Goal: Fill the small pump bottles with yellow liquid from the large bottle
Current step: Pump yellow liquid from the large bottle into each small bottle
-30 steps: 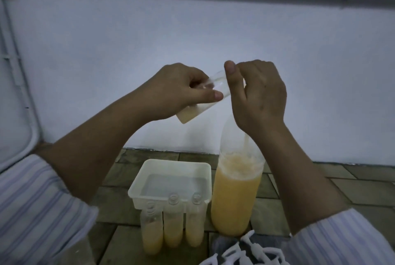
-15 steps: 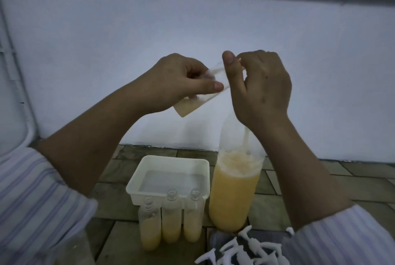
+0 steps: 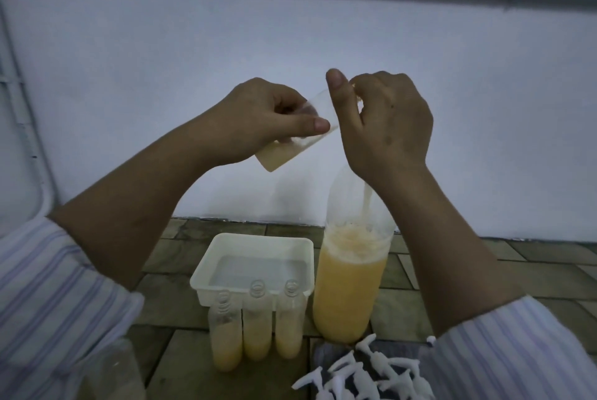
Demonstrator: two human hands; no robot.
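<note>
My left hand [image 3: 258, 122] grips a small clear bottle [image 3: 284, 151], tilted with its base low to the left and a little yellow liquid pooled there. Its mouth end is hidden behind my right thumb. My right hand [image 3: 384, 128] curls around the top of the large bottle [image 3: 349, 286], which stands upright on the floor, about half full of foamy yellow liquid. A pale streak runs down inside its neck. Three small bottles [image 3: 256, 332] stand uncapped in a row, each partly filled with yellow liquid.
A white tub [image 3: 206, 280] holding clear liquid sits right behind the three bottles. Several white pump heads [image 3: 365, 377] lie in a heap at the lower right. A clear plastic object [image 3: 106, 370] shows at the bottom left. A white wall rises beyond the tiled floor.
Both hands keep the same hold on the small bottle and the large bottle's top. The small bottle has tipped slightly further; the view has shifted a little.
</note>
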